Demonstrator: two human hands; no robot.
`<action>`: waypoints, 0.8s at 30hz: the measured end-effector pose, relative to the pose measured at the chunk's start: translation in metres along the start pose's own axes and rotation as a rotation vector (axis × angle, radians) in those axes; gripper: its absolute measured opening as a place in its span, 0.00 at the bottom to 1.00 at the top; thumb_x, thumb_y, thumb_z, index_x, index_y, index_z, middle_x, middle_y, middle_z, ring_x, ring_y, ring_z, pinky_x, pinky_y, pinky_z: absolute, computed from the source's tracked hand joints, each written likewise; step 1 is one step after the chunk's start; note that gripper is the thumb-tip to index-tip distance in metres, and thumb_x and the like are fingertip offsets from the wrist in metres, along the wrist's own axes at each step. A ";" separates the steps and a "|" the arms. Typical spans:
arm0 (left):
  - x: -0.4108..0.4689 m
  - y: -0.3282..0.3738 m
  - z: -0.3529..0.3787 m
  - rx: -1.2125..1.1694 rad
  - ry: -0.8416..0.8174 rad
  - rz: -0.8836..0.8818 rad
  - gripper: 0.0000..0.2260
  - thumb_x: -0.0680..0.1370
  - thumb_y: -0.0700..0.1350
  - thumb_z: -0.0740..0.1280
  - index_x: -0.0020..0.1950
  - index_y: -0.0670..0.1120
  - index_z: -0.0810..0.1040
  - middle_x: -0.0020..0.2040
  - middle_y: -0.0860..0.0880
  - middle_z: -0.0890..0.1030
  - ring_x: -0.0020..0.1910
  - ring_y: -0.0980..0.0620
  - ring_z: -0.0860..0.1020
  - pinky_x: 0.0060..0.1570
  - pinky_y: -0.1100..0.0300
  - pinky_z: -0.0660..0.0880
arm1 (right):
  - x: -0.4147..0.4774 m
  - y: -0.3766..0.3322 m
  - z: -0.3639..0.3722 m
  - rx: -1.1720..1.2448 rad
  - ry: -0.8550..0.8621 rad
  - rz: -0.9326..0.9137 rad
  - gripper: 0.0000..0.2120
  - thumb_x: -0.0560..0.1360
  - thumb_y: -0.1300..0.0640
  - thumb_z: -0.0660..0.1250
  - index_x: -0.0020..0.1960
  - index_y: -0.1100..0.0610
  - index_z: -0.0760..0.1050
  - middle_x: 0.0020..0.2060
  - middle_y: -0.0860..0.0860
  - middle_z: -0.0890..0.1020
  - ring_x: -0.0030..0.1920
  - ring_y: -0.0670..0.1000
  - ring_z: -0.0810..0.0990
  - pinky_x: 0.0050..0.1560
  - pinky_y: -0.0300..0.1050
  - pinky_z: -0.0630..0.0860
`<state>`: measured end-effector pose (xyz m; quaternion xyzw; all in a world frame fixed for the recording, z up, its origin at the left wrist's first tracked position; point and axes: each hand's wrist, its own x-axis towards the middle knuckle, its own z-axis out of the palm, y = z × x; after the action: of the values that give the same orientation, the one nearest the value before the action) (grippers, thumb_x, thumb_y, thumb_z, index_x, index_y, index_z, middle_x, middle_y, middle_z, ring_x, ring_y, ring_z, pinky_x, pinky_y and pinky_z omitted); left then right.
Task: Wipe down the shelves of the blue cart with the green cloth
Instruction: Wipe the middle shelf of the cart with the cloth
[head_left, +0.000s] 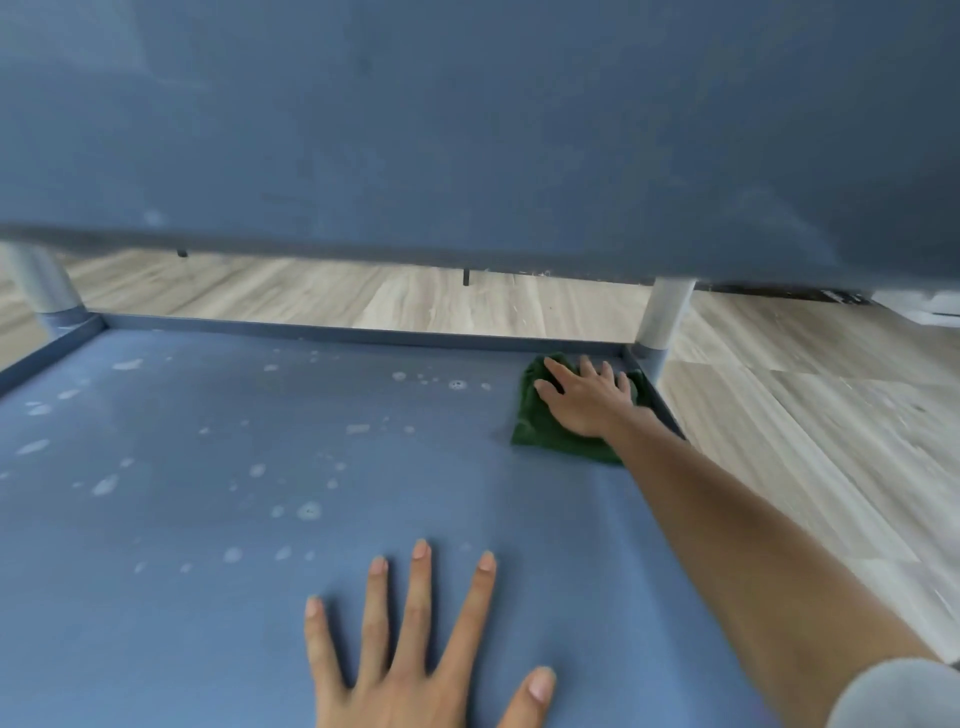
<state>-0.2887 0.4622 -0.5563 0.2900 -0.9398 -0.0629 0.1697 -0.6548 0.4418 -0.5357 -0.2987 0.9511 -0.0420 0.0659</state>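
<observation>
A blue cart shelf (208, 571) fills the lower view, dotted with pale spray droplets over its left and middle. The green cloth (540, 431) lies in the shelf's far right corner. My right hand (587, 400) presses flat on top of it, arm stretched out from the lower right. My left hand (415, 644) rests palm down, fingers spread, on the bare shelf near its front edge. The underside of the cart's upper shelf (467, 130) hangs over the whole scene.
Grey round posts stand at the far left corner (44, 286) and the far right corner (665, 317). A low raised rim (363, 335) runs along the shelf's back edge. Pale wooden flooring (805, 415) shows beyond and to the right.
</observation>
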 end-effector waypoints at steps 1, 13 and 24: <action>0.000 0.000 0.000 -0.001 0.002 0.000 0.34 0.74 0.74 0.47 0.68 0.59 0.78 0.68 0.43 0.78 0.65 0.33 0.76 0.63 0.23 0.62 | 0.001 0.001 0.006 -0.008 -0.004 0.016 0.33 0.76 0.28 0.42 0.79 0.36 0.48 0.81 0.54 0.51 0.80 0.64 0.48 0.76 0.67 0.45; -0.005 -0.008 -0.010 -0.029 -0.122 0.014 0.35 0.76 0.74 0.44 0.75 0.58 0.70 0.74 0.44 0.73 0.71 0.35 0.70 0.64 0.22 0.62 | -0.115 -0.010 0.026 -0.014 0.028 -0.087 0.39 0.71 0.24 0.35 0.79 0.37 0.42 0.81 0.50 0.52 0.80 0.59 0.49 0.78 0.61 0.45; -0.013 -0.017 -0.009 -0.106 -0.130 -0.017 0.34 0.71 0.78 0.31 0.75 0.69 0.31 0.83 0.52 0.42 0.80 0.45 0.35 0.70 0.33 0.30 | -0.328 -0.006 0.043 -0.028 0.036 -0.226 0.33 0.74 0.26 0.36 0.77 0.33 0.34 0.81 0.44 0.45 0.81 0.50 0.41 0.78 0.49 0.36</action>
<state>-0.2661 0.4553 -0.5553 0.2838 -0.9417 -0.1328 0.1229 -0.3782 0.6231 -0.5450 -0.4040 0.9130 -0.0412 0.0396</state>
